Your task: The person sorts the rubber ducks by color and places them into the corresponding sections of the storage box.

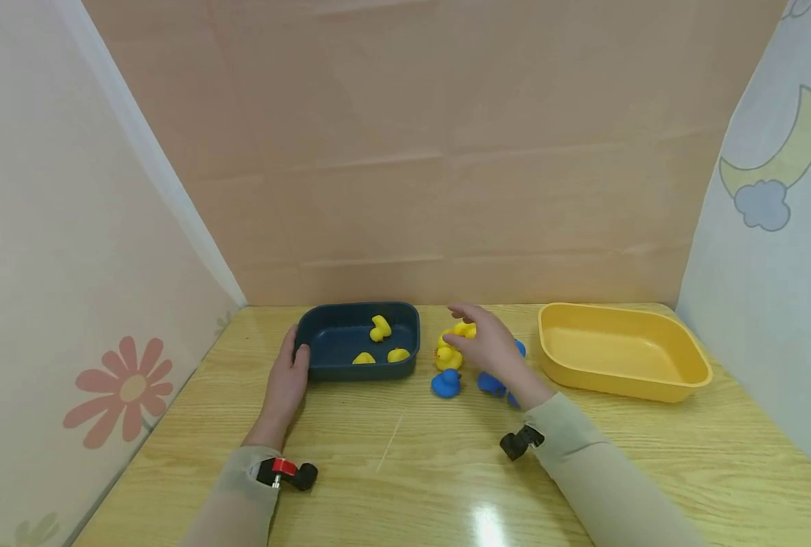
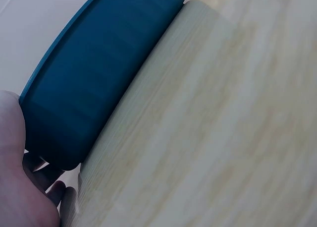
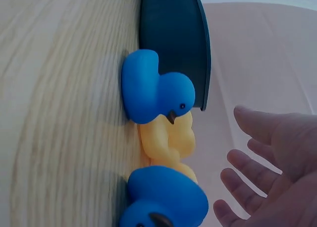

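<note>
At the left end of a dark blue bin [image 1: 360,372], my left hand [image 1: 287,384] grips its corner, thumb at the front and fingers along the side. The left wrist view shows that hand [image 2: 25,187] against the bin wall [image 2: 94,73]. Inside the bin lie a few yellow rubber ducks [image 1: 381,328]. My right hand [image 1: 490,346] hovers over a cluster of yellow ducks [image 1: 449,358], fingers spread and holding nothing. A blue duck [image 1: 446,384] sits in front of them. In the right wrist view, the spread hand [image 3: 277,172] is apart from the blue ducks [image 3: 153,88].
More blue ducks [image 1: 491,384] are partly hidden under my right hand and wrist. A yellow bin [image 1: 624,384] with nothing in it stands at the right on the wooden table [image 1: 391,471]. A tan cloth backdrop [image 1: 405,190] hangs behind.
</note>
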Available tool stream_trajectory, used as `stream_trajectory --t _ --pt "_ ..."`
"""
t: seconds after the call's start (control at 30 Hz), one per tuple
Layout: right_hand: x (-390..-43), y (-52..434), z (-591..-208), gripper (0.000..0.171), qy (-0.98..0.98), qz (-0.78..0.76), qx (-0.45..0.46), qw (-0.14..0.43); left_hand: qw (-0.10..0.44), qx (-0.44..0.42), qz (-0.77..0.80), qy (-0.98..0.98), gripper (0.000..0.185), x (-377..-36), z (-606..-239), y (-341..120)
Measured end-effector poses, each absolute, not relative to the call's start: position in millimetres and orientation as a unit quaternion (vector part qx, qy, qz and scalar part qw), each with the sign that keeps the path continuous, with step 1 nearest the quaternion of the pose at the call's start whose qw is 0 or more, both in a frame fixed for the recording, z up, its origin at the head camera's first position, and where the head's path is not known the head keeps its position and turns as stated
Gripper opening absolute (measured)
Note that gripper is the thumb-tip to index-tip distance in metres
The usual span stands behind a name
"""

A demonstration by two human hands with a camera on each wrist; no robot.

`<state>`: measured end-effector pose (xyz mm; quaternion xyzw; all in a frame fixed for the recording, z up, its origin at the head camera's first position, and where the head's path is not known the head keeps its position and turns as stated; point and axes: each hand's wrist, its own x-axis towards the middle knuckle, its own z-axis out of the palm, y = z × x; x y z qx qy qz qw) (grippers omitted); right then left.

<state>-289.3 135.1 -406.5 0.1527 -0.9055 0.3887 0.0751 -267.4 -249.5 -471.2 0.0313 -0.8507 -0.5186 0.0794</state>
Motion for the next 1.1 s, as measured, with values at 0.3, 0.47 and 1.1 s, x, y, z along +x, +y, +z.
stream_trajectory --t 0.3,0.47,1.1 --pt "-307 147 -407 0.065 -0.925 0.347 0.133 0.084 0.083 0.034 -0.521 -0.849 0.066 -268 -472 -250" --pt "-315 153 -406 0.060 -0.932 0.337 0.119 0.058 0.081 0.036 -0.522 -0.848 0.066 -268 -473 -249" --pt "-335 163 -419 0.062 -0.949 0.298 0.090 -0.049 0.083 0.034 -0.514 -0.853 0.066 -268 -474 -250"
